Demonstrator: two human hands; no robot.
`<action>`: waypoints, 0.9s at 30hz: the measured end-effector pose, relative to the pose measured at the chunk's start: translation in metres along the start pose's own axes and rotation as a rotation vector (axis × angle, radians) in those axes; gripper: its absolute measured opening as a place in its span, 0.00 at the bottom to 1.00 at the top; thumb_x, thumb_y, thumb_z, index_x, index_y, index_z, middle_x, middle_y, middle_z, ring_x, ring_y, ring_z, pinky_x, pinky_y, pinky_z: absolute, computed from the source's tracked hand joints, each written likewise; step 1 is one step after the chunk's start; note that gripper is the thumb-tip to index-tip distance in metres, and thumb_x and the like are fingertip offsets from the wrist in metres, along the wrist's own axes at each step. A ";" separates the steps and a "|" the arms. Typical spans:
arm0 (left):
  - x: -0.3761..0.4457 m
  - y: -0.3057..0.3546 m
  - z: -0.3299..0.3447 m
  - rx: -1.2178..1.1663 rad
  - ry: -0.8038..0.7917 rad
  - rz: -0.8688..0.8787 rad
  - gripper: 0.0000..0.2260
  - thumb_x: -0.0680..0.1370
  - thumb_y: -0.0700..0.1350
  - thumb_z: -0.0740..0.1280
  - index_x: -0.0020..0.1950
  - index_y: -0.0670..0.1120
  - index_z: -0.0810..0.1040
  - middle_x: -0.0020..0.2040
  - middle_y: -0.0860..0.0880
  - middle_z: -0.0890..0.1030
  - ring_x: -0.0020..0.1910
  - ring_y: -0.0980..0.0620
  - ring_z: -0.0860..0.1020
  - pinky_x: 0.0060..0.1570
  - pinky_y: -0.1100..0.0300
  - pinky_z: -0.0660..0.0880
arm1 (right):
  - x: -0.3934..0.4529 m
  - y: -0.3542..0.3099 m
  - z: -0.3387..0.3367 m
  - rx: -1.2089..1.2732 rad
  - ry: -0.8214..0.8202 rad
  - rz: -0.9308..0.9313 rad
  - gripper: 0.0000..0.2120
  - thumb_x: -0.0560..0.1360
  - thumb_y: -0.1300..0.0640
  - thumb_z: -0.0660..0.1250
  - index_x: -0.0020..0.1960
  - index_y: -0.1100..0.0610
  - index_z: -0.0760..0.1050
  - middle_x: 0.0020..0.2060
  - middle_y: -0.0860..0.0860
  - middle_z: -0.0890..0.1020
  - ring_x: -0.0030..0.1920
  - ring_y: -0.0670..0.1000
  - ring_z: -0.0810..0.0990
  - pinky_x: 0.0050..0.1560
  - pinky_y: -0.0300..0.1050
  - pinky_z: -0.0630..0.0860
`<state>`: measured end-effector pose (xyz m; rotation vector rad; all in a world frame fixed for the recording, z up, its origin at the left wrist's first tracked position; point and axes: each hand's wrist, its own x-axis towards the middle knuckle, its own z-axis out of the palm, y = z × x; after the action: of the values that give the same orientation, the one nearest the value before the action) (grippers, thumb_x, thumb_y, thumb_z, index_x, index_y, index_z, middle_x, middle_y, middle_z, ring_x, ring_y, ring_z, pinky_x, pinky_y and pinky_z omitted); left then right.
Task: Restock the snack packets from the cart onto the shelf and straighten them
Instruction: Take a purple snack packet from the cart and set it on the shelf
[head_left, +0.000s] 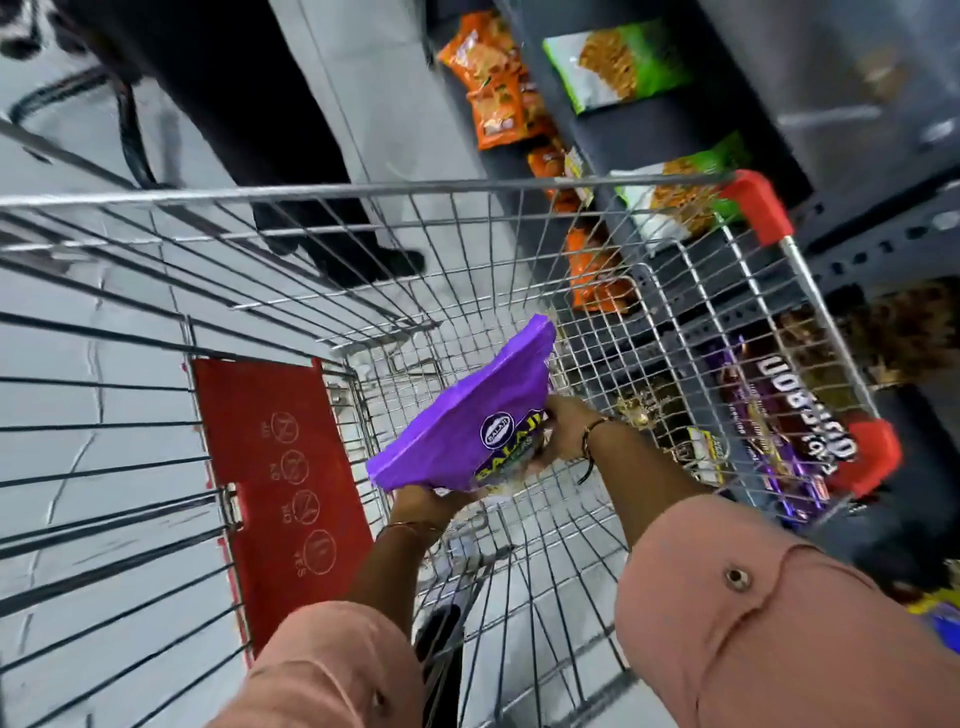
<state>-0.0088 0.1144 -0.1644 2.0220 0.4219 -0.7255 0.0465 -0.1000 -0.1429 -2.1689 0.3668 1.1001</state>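
A purple snack packet (470, 415) is held inside the wire cart (363, 192), above its mesh bottom. My left hand (423, 503) grips the packet's near lower edge from below. My right hand (563, 428) holds its right side. The dark shelf (649, 135) stands to the right of the cart, with orange packets (498, 98) and green-and-white packets (618, 65) on it. The cart's bottom looks bare under the packet.
A red fold-down flap (283, 467) lies at the cart's left inner side. Red corner guards (761, 205) cap the cart's right rim. Dark biscuit packs (779, 415) sit on a lower shelf behind the mesh. Another person's dark trouser legs (291, 130) stand beyond the cart on the grey floor.
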 end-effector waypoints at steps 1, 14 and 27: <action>-0.002 0.007 -0.003 0.018 -0.020 0.038 0.20 0.63 0.35 0.77 0.53 0.33 0.79 0.53 0.37 0.81 0.49 0.53 0.71 0.40 0.67 0.62 | -0.011 -0.002 -0.006 0.032 0.010 -0.004 0.40 0.58 0.69 0.80 0.67 0.56 0.70 0.62 0.53 0.78 0.63 0.54 0.75 0.61 0.49 0.74; -0.167 0.187 -0.053 0.187 -0.033 0.763 0.09 0.71 0.39 0.72 0.47 0.44 0.74 0.39 0.45 0.79 0.40 0.48 0.78 0.48 0.51 0.77 | -0.288 -0.018 -0.092 0.287 0.454 -0.431 0.29 0.67 0.73 0.73 0.66 0.66 0.68 0.57 0.58 0.78 0.56 0.49 0.73 0.58 0.37 0.74; -0.467 0.439 0.010 -0.292 -0.042 1.482 0.14 0.77 0.44 0.63 0.62 0.40 0.72 0.54 0.44 0.79 0.51 0.55 0.75 0.50 0.72 0.71 | -0.656 0.025 -0.192 0.317 1.380 -0.567 0.16 0.67 0.44 0.74 0.47 0.52 0.74 0.35 0.45 0.78 0.34 0.43 0.75 0.38 0.40 0.71</action>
<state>-0.1286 -0.1282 0.4171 1.4719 -0.9040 0.2295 -0.2469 -0.2796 0.4487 -2.1751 0.4033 -0.8185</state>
